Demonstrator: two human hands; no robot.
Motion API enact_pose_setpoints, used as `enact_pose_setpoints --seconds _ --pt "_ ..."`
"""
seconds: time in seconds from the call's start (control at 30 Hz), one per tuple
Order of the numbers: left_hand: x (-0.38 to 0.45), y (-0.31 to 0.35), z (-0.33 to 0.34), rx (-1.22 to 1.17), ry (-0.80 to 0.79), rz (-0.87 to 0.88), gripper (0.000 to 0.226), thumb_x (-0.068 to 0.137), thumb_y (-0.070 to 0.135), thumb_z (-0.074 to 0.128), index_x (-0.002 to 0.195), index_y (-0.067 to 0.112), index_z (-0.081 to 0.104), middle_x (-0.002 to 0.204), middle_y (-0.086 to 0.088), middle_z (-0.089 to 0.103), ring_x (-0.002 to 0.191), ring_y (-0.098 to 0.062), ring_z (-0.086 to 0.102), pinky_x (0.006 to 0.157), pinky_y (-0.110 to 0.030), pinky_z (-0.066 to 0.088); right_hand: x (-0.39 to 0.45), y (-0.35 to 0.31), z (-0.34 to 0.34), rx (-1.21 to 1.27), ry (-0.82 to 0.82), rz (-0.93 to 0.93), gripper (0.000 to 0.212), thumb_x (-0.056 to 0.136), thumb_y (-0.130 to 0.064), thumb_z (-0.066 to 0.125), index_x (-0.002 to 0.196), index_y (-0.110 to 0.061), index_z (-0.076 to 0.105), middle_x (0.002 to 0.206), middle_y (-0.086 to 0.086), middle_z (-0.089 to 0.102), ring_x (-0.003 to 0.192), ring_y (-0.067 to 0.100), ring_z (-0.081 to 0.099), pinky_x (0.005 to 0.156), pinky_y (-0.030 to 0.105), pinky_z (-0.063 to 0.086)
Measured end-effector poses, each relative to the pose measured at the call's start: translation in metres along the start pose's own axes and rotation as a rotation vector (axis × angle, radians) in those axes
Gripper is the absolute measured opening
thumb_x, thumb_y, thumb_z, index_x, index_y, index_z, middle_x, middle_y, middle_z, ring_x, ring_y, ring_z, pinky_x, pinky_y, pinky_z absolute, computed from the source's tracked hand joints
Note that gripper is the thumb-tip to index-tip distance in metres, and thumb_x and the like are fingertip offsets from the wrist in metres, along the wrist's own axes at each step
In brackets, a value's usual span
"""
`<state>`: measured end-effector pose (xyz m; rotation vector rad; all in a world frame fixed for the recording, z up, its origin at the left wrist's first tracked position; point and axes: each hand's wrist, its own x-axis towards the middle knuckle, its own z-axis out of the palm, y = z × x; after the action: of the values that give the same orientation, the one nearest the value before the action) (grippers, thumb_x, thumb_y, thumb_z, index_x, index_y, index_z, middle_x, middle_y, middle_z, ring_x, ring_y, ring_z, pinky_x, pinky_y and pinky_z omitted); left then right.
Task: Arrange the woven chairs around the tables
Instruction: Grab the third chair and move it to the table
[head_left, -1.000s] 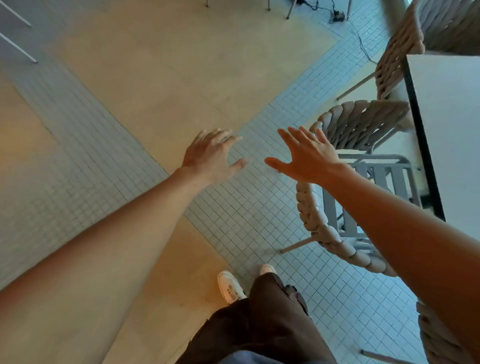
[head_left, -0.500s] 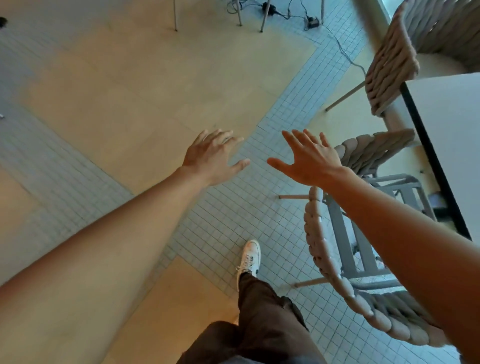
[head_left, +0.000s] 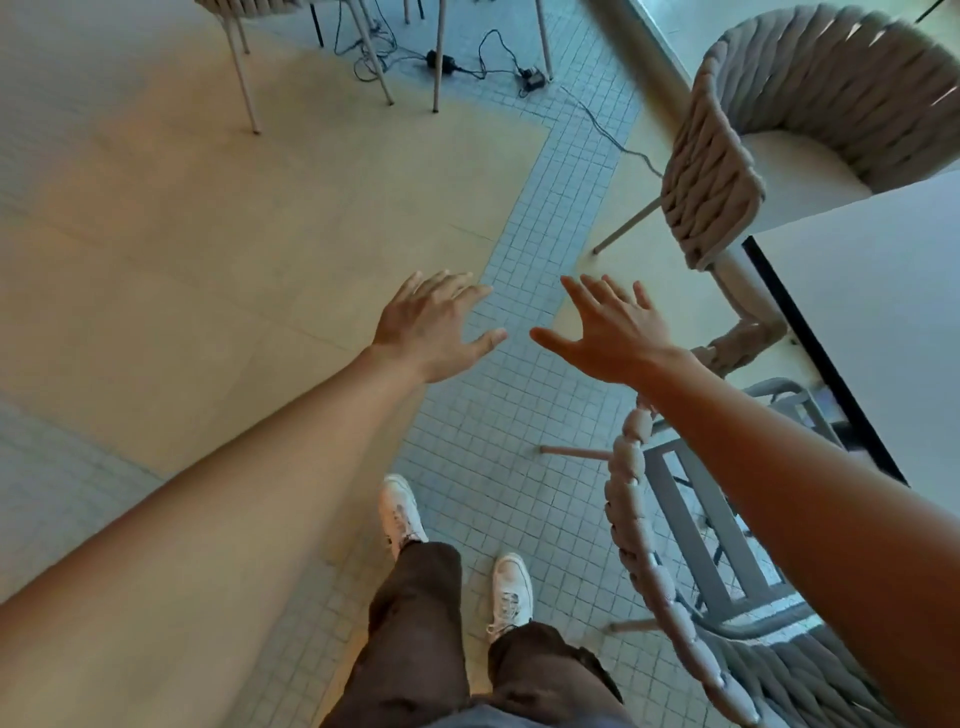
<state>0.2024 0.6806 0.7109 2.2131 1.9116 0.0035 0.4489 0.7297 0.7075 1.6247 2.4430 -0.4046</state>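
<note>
Both arms stretch forward over the floor. My left hand is open with fingers spread, holding nothing. My right hand is open too, above and just left of a woven chair that stands at the white table, its grey slatted seat under my right forearm. It touches nothing. A second woven chair with a pale cushion stands at the table's far end, upper right.
Thin chair and table legs stand at the top left. Black cables and a power adapter lie on the tiled strip beyond. My white shoes and brown trousers are at the bottom centre. Beige floor spreads to the left.
I have walked forward: the near chair slid down and toward me in view, and the far chair and cables came closer. Both hands stay open and outstretched.
</note>
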Motion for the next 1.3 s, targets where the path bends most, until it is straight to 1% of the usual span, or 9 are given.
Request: enact_pose_setpoints --seconds 0.17,0.23,0.43,0.5,0.67,0.8,0.9,1.07,1.3 --pt "0.078 -0.028 -0.016 -0.007 -0.024 0.093 0.074 0.091 0.076 0.035 0.151 0.034 0.037 0.161 0.002 0.032 0.15 -0.019 0.023 0.124 -0.043 0.01 0.053 0.003 -0.015 -0.005 -0.001 0.125 0.104 0.082 -0.092 0.021 0.162 -0.027 0.013 0.169 0.005 0.017 0.155 0.027 0.012 0.124 0.055 0.006" --pt "0.119 -0.041 -0.024 0.001 -0.042 0.163 0.074 0.091 0.076 0.034 0.151 0.034 0.038 0.161 0.003 0.033 0.15 -0.019 0.023 0.124 -0.043 0.011 0.079 0.003 -0.024 0.023 0.018 0.204 0.104 0.082 -0.092 0.021 0.161 -0.026 0.014 0.169 0.005 0.018 0.155 0.027 0.013 0.124 0.056 0.006" --pt "0.204 -0.073 -0.043 0.05 -0.05 0.353 0.074 0.089 0.078 0.033 0.149 0.034 0.04 0.158 -0.001 0.038 0.147 -0.021 0.03 0.122 -0.047 0.017 0.136 -0.003 -0.043 0.073 0.046 0.343 0.103 0.082 -0.092 0.024 0.161 -0.026 0.014 0.168 0.006 0.02 0.155 0.028 0.014 0.124 0.056 0.007" --pt "0.231 -0.085 -0.047 0.063 -0.049 0.386 0.075 0.089 0.078 0.032 0.148 0.034 0.04 0.157 0.0 0.039 0.146 -0.021 0.031 0.122 -0.048 0.018 0.152 -0.001 -0.047 0.087 0.064 0.376 0.103 0.082 -0.092 0.023 0.161 -0.026 0.014 0.168 0.007 0.021 0.154 0.028 0.014 0.124 0.056 0.007" --pt "0.287 -0.1 -0.049 0.106 -0.104 0.456 0.077 0.089 0.079 0.03 0.151 0.034 0.037 0.159 -0.001 0.036 0.148 -0.023 0.029 0.123 -0.049 0.017 0.187 0.01 -0.052 0.123 0.079 0.451 0.105 0.079 -0.094 0.02 0.159 -0.027 0.017 0.167 0.008 0.022 0.154 0.029 0.015 0.124 0.057 0.008" --pt "0.331 -0.095 -0.047 0.119 -0.117 0.513 0.075 0.09 0.077 0.031 0.15 0.033 0.038 0.159 -0.001 0.037 0.147 -0.023 0.029 0.123 -0.048 0.015 0.213 0.031 -0.053 0.147 0.081 0.503 0.105 0.079 -0.094 0.022 0.159 -0.027 0.017 0.167 0.008 0.023 0.154 0.028 0.015 0.124 0.056 0.006" --pt "0.365 -0.086 -0.046 0.148 -0.1 0.563 0.074 0.091 0.076 0.032 0.15 0.032 0.039 0.157 -0.002 0.039 0.146 -0.023 0.032 0.122 -0.048 0.015 0.232 0.05 -0.053 0.118 0.089 0.53 0.105 0.08 -0.093 0.023 0.16 -0.025 0.018 0.166 0.007 0.025 0.154 0.028 0.016 0.123 0.055 0.008" --pt "0.431 -0.066 -0.05 0.185 -0.124 0.599 0.075 0.091 0.077 0.03 0.15 0.032 0.038 0.158 -0.002 0.038 0.147 -0.021 0.03 0.123 -0.047 0.015 0.27 0.094 -0.066 0.103 0.077 0.542 0.105 0.081 -0.092 0.023 0.159 -0.023 0.017 0.166 0.008 0.024 0.154 0.029 0.016 0.123 0.057 0.007" --pt "0.508 -0.037 -0.06 0.192 -0.11 0.647 0.073 0.092 0.075 0.031 0.149 0.032 0.04 0.157 -0.001 0.039 0.146 -0.022 0.033 0.122 -0.048 0.018 0.311 0.151 -0.09 0.157 0.099 0.6 0.105 0.08 -0.092 0.023 0.16 -0.025 0.017 0.167 0.006 0.024 0.154 0.027 0.015 0.123 0.055 0.006"
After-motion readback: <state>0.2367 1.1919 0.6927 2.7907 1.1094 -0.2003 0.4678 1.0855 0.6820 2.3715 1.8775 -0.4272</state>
